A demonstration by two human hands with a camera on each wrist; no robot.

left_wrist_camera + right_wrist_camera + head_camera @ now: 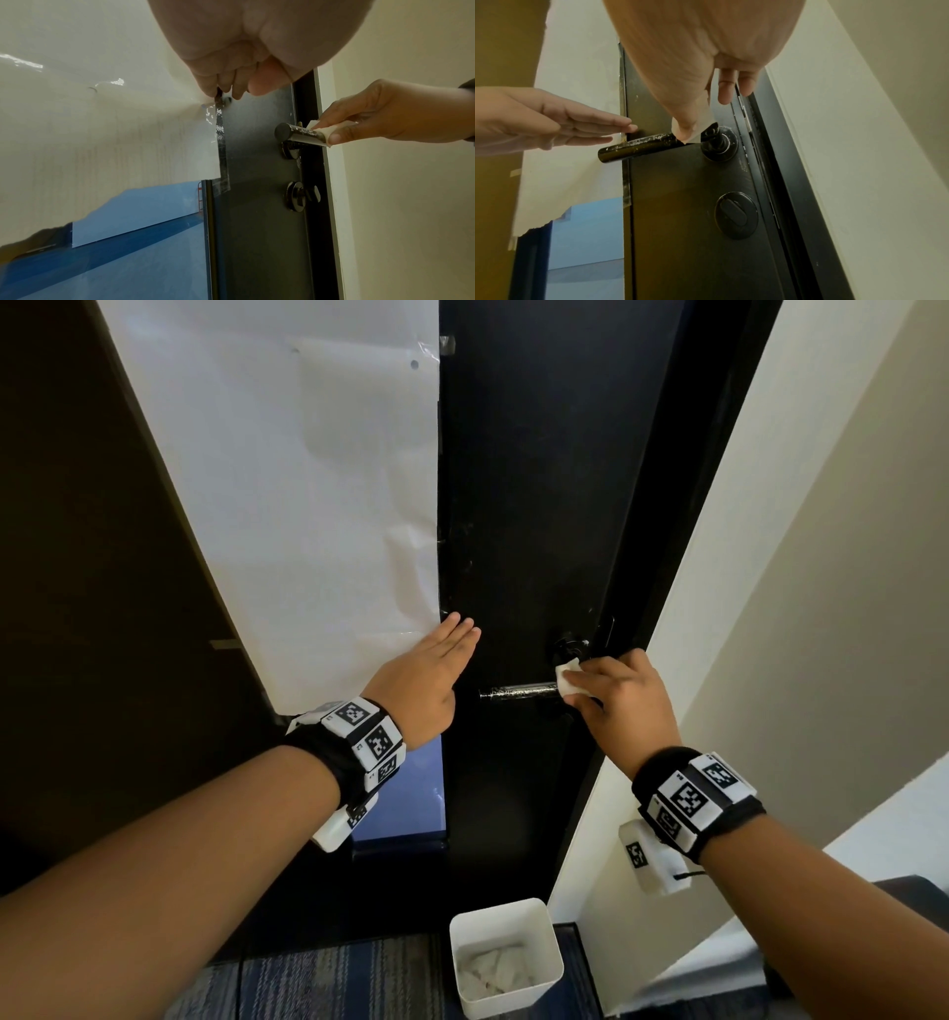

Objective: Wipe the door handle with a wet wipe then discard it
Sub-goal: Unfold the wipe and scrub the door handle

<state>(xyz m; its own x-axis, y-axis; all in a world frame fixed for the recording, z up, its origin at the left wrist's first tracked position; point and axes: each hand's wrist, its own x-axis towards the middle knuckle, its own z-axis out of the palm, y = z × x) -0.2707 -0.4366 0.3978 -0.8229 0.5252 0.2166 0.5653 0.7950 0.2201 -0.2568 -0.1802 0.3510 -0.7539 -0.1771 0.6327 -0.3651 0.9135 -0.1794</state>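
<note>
Fingers (342, 138) of the right hand (624, 706) pinch a folded white wet wipe (567, 680) around the dark door handle (516, 693), thumb below and the other fingers on top, so the wipe wraps the bar near its pivot end by the round rose. White flecks show along the rest of the lever toward its free tip, which suggests that stretch is not yet wiped; sliding outward along the bar looks like the step in hand. Left hand (431, 672) lies flat, its fingers straight and pressed together, against the black door (518, 505) at the edge of the white sheet (287, 505) taped over the glass, probably to steady the door while the other hand rubs. On the floor below stands a white bin (552, 963) with crumpled wipes inside, handy for the discard.
</note>
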